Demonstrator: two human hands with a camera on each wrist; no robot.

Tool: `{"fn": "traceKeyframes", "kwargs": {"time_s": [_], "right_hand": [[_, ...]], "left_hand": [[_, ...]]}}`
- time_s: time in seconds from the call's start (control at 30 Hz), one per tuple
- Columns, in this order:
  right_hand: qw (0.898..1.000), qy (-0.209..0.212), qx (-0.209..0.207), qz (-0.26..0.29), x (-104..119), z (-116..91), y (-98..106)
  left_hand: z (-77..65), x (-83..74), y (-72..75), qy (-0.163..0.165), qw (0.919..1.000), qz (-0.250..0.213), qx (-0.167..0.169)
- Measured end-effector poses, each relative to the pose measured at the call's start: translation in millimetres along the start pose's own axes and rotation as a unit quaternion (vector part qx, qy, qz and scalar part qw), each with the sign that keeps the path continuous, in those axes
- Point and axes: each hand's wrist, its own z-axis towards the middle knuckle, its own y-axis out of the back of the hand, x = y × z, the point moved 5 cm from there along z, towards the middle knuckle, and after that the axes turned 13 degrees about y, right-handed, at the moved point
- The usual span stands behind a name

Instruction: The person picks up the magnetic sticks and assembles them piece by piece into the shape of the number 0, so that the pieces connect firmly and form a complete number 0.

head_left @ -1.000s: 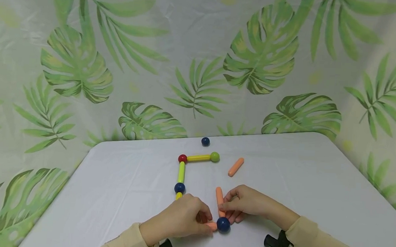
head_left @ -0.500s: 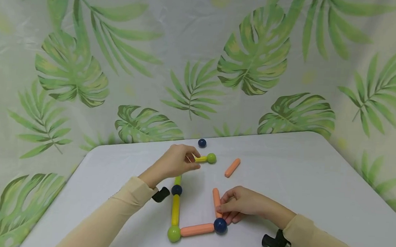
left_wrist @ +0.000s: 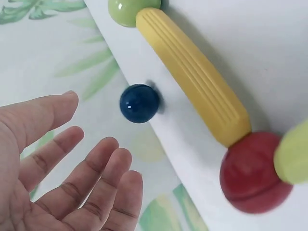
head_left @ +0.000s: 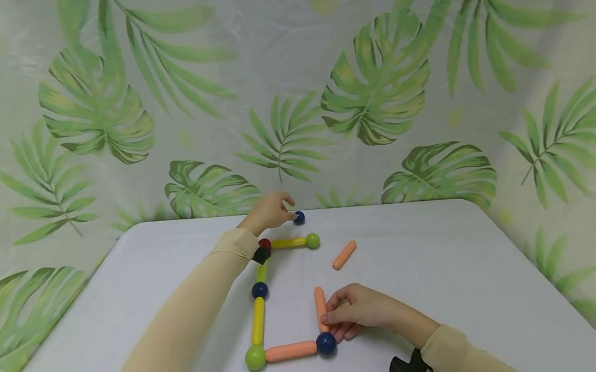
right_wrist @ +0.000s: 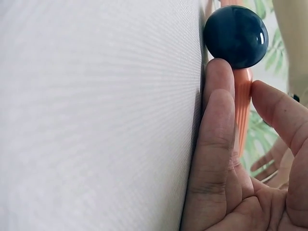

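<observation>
Over the far table edge my left hand (head_left: 271, 210) reaches to a loose dark blue ball (left_wrist: 139, 103). Its fingers are spread and relaxed, and a gap separates them from the ball in the left wrist view. My right hand (head_left: 362, 310) pinches an orange rod (head_left: 320, 305) between thumb and fingers. This rod's near end meets a dark blue ball (right_wrist: 236, 37). From there another orange rod (head_left: 291, 351) runs left to a green ball (head_left: 256, 357), then a yellow rod (head_left: 258, 320) leads up to a blue ball (head_left: 260, 290).
Further along the chain are a yellow-green rod (head_left: 261, 272), a red ball (left_wrist: 255, 172), a yellow rod (left_wrist: 192, 74) and a green ball (head_left: 312, 240). One loose orange rod (head_left: 344, 255) lies on the white table (head_left: 425, 260). A leaf-print cloth (head_left: 304, 68) hangs behind.
My left hand has left the near orange rod and moved forward past the red ball to the far blue ball. The right hand stays at its orange rod. The view has shifted slightly.
</observation>
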Motion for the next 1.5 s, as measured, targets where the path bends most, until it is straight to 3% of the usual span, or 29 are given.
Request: {"fn": "traceKeyframes", "kwargs": {"time_s": [0.2, 0.4, 0.6, 0.87, 1.2, 1.5], "right_hand": [[1.000, -0.001, 0.002, 0.004, -3.5, 1.7, -1.4], [1.000, -0.002, 0.008, 0.009, -5.3, 3.3, -3.5], [1.000, -0.001, 0.009, 0.011, -5.0, 3.0, -4.1], [1.000, -0.002, 0.010, 0.008, -4.5, 1.2, -1.9], [1.000, -0.001, 0.012, 0.002, -1.0, 2.3, 0.5], [1.000, 0.000, 0.015, 0.008, -2.2, 3.1, 0.6]], "left_hand": [[21.1, 5.4, -12.7, 0.031, 0.9994, -0.015, -0.007], [32.0, 8.5, -22.9, 0.056, 0.9982, -0.021, -0.007], [34.2, 10.5, -30.3, 0.081, 0.9962, -0.032, -0.003], [36.7, 8.4, -38.3, 0.079, 0.9965, -0.028, -0.005], [42.2, 13.0, -38.5, 0.098, 0.9941, -0.044, -0.012], [38.3, 10.5, -37.3, 0.087, 0.9955, -0.033, -0.017]]}}
